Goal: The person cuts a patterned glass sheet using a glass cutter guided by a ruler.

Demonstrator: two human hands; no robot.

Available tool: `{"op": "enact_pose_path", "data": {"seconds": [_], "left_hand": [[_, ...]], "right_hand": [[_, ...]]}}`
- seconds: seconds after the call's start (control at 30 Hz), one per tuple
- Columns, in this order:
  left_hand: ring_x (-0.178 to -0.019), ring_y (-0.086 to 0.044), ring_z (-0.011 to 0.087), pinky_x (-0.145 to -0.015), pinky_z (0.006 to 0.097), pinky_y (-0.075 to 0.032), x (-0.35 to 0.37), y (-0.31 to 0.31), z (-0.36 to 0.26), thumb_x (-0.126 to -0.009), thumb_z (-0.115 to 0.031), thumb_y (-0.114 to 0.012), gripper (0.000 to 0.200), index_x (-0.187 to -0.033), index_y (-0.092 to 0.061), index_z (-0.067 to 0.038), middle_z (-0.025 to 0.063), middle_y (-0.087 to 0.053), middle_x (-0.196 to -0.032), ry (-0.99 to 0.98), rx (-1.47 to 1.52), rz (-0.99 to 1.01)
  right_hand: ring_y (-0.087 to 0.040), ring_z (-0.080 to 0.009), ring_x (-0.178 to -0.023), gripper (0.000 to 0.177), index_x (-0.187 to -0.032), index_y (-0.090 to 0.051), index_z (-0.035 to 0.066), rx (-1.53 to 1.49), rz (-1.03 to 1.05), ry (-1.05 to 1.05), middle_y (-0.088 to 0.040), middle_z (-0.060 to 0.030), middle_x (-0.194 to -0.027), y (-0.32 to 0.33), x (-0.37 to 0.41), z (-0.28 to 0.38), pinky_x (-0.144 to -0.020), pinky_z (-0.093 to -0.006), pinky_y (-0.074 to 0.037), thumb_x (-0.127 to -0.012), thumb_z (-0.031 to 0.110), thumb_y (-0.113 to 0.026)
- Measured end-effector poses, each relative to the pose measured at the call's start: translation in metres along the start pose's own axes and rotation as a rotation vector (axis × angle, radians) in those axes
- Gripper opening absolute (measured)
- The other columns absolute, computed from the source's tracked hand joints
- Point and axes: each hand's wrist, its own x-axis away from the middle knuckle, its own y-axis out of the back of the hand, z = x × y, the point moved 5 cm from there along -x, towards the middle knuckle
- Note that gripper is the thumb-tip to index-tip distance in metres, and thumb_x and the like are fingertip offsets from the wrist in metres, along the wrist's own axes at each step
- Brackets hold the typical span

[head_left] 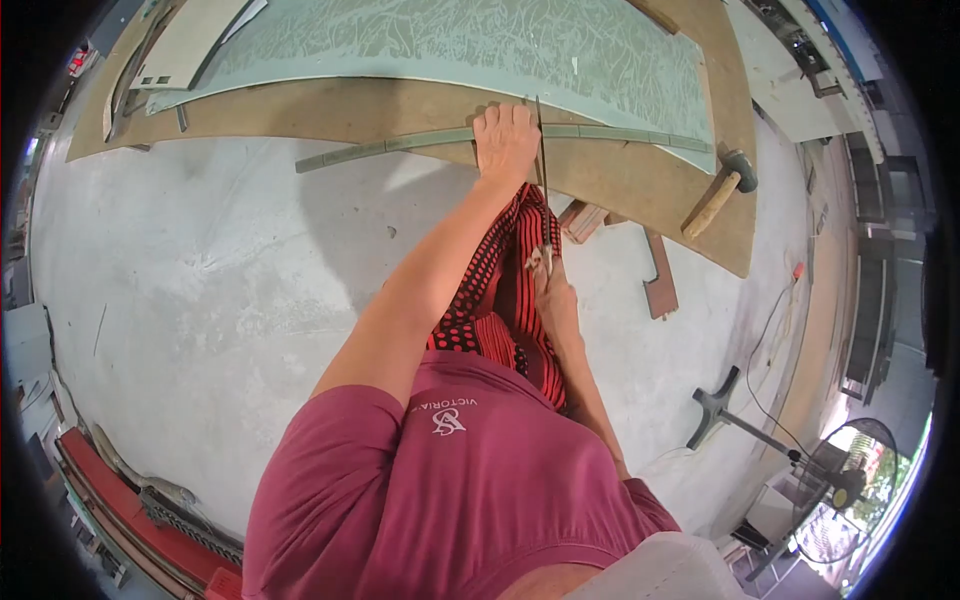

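A long green bamboo-like strip [405,143] lies across the brown board [610,175]. My left hand [507,140] presses down on the strip near its middle, fingers curled over it. My right hand [554,285] is closed around the handle of a saw [544,205], below the board's front edge. The saw's long thin blade, seen nearly edge-on, points away from me and crosses the strip just right of my left hand. Its teeth are too small to make out.
Behind the strip lies a pale green patterned sheet [450,45]. A mallet [722,190] rests at the board's right corner. Wooden pieces [660,280] are below the board's edge. A standing fan [848,480] is at the lower right, and a red bench [130,510] at the lower left.
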Motion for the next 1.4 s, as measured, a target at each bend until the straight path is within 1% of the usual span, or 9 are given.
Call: {"op": "enact_pose_path", "data": {"seconds": [0.1,0.4,0.6,0.8,0.87,1.0,1.1,1.23,1.4], "left_hand": [[-0.08,-0.052,0.0281,-0.071,0.0417,-0.037,0.001,0.001,-0.002,-0.076,-0.015,-0.062,0.011,-0.077,-0.052,-0.01,0.0087,-0.054,-0.078,-0.026,0.025,-0.018],[-0.081,-0.053,0.0283,-0.072,0.0425,-0.037,-0.002,0.004,-0.001,-0.079,-0.017,-0.063,0.013,-0.082,-0.052,-0.01,0.0081,-0.055,-0.081,-0.003,0.008,0.011],[-0.082,-0.053,0.0281,-0.072,0.0427,-0.037,0.001,0.001,-0.001,-0.08,-0.017,-0.062,0.013,-0.083,-0.052,-0.01,0.0082,-0.055,-0.082,-0.007,0.023,0.032],[-0.083,-0.051,0.0288,-0.073,0.0424,-0.036,-0.001,0.004,-0.001,-0.075,-0.014,-0.061,0.011,-0.079,-0.053,-0.008,0.0094,-0.055,-0.08,0.001,0.028,-0.001],[-0.081,-0.053,0.0287,-0.071,0.0425,-0.037,-0.002,0.004,-0.001,-0.079,-0.017,-0.062,0.012,-0.082,-0.052,-0.01,0.008,-0.055,-0.081,-0.01,0.001,0.021],[-0.082,-0.053,0.0289,-0.071,0.0429,-0.037,-0.001,-0.002,-0.002,-0.079,-0.017,-0.062,0.012,-0.082,-0.052,-0.01,0.0082,-0.055,-0.081,-0.006,0.002,0.02],[-0.082,-0.053,0.029,-0.071,0.043,-0.037,0.001,-0.002,0.002,-0.079,-0.018,-0.062,0.013,-0.082,-0.052,-0.01,0.0083,-0.055,-0.082,0.009,-0.01,0.045],[-0.083,-0.053,0.0291,-0.072,0.043,-0.037,0.001,0.0,-0.003,-0.079,-0.018,-0.062,0.013,-0.082,-0.052,-0.01,0.0085,-0.055,-0.082,-0.001,0.007,0.05],[-0.084,-0.053,0.0288,-0.072,0.0429,-0.037,-0.002,0.002,0.001,-0.079,-0.018,-0.063,0.014,-0.083,-0.052,-0.01,0.0081,-0.055,-0.082,-0.002,-0.006,0.026]], "right_hand": [[-0.059,-0.0496,-0.08,0.035,-0.118,-0.045,0.003,0.045,0.062,-0.145,-0.061,-0.0305,-0.084,-0.001,0.017,-0.011,-0.066,-0.0557,-0.046,-0.098,0.031,-0.04],[-0.057,-0.0516,-0.08,0.031,-0.108,-0.045,0.001,0.094,-0.04,0.068,-0.06,-0.0333,-0.083,-0.004,-0.055,0.021,-0.066,-0.059,-0.044,-0.097,0.029,-0.041],[-0.057,-0.0486,-0.093,0.034,-0.123,-0.046,0.004,0.094,0.082,-0.232,-0.062,-0.0303,-0.096,-0.008,0.007,-0.008,-0.073,-0.0508,-0.048,-0.099,0.027,-0.04],[-0.057,-0.0501,-0.09,0.032,-0.119,-0.046,0.004,0.179,0.135,-0.177,-0.061,-0.032,-0.094,-0.017,-0.038,0.007,-0.072,-0.0533,-0.046,-0.099,0.027,-0.04],[-0.059,-0.0496,-0.075,0.031,-0.111,-0.044,0.001,0.126,-0.019,0.001,-0.06,-0.033,-0.081,-0.008,-0.048,0.016,-0.061,-0.0582,-0.045,-0.097,0.029,-0.042],[-0.06,-0.0487,-0.076,0.032,-0.109,-0.046,0.0,0.115,0.005,0.038,-0.059,-0.0331,-0.081,-0.002,-0.015,0.01,-0.057,-0.056,-0.046,-0.098,0.029,-0.041],[-0.057,-0.0504,-0.09,0.033,-0.117,-0.045,0.001,0.067,0.081,-0.122,-0.06,-0.0323,-0.095,-0.007,0.015,-0.006,-0.071,-0.0527,-0.045,-0.099,0.027,-0.039],[-0.057,-0.0505,-0.089,0.033,-0.12,-0.045,0.001,0.089,0.098,-0.177,-0.06,-0.0329,-0.092,-0.005,-0.02,-0.002,-0.07,-0.0531,-0.045,-0.098,0.026,-0.041],[-0.058,-0.0518,-0.077,0.029,-0.107,-0.046,0.0,0.102,-0.033,0.022,-0.06,-0.0328,-0.081,-0.007,-0.058,0.016,-0.063,-0.0583,-0.044,-0.097,0.027,-0.041]]}}
